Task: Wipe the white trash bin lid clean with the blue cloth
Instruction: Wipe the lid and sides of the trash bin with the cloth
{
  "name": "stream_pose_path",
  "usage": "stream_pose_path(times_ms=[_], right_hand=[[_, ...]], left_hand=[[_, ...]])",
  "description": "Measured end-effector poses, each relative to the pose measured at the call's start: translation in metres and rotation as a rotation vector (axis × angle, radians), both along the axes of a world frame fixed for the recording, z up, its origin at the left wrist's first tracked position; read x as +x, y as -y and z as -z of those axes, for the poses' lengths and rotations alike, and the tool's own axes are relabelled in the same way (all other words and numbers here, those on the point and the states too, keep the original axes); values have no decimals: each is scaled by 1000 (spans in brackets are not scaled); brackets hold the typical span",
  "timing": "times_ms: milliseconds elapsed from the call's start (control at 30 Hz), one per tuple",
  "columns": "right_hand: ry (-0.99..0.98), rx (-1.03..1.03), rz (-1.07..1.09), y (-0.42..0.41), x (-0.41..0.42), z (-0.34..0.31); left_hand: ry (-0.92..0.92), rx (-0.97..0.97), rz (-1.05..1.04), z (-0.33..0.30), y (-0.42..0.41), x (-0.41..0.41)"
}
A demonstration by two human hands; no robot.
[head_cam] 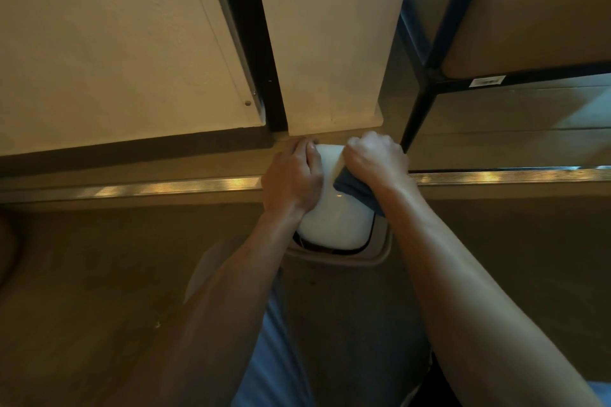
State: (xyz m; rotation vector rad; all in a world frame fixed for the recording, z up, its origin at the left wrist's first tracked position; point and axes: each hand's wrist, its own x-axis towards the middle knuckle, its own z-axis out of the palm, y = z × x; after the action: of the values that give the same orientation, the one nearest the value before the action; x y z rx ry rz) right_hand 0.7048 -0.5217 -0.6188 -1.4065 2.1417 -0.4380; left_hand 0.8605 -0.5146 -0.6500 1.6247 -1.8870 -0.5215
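Head view, looking down. At left, a pale cabinet panel (125,36) ends at a dark vertical gap (251,33); below it a metal floor strip (165,187) runs across the scene. The left hand (292,178) lies on the left side of the white trash bin lid (334,218), fingers curled over the lid's far left edge and closed around it. The lid sits tilted in the bin rim (373,258), with a dark opening visible along its near edge. The right hand (377,160) is fisted around the blue cloth (355,188), pressing it against the lid's far right side. Just right of that hand stands a black frame leg (418,109) of a shelf unit, leaving little room on that side; the wall base lies just beyond both hands. The floor near the bin is open. Both forearms hide the lid's side edges; the bin body is in shadow and hard to make out.
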Motion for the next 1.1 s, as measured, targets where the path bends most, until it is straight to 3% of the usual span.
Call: stream_pose_path(times_ms=[67, 133, 200, 267, 400, 467, 667, 800, 900, 1100], right_hand=[[-177, 27, -39, 5, 18, -8], [-273, -170, -110, -5, 28, -3], [-263, -427, -160, -29, 22, 6], [-179, -549, -178, -50, 11, 19], [144, -510, 9, -65, 7, 26], [89, -450, 18, -55, 5, 22], [-126, -15, -108, 4, 9, -5], [-232, -344, -336, -11, 17, 4], [-247, -520, -366, -42, 8, 19], [112, -461, -189, -71, -1, 25]], left_hand=[[-9, -4, -6, 0, 0, 0], [-3, -17, -11, 0, 0, 1], [15, -23, -11, 1, 0, 1], [29, -10, -13, 2, 1, 1], [35, -26, -20, 4, 0, 1], [29, -37, -10, 5, 0, 2], [5, -24, -14, 7, 2, 1], [-3, -43, -19, 8, 3, 1], [-6, -37, -10, 8, 2, 1], [9, -27, -8, 6, 1, 3]])
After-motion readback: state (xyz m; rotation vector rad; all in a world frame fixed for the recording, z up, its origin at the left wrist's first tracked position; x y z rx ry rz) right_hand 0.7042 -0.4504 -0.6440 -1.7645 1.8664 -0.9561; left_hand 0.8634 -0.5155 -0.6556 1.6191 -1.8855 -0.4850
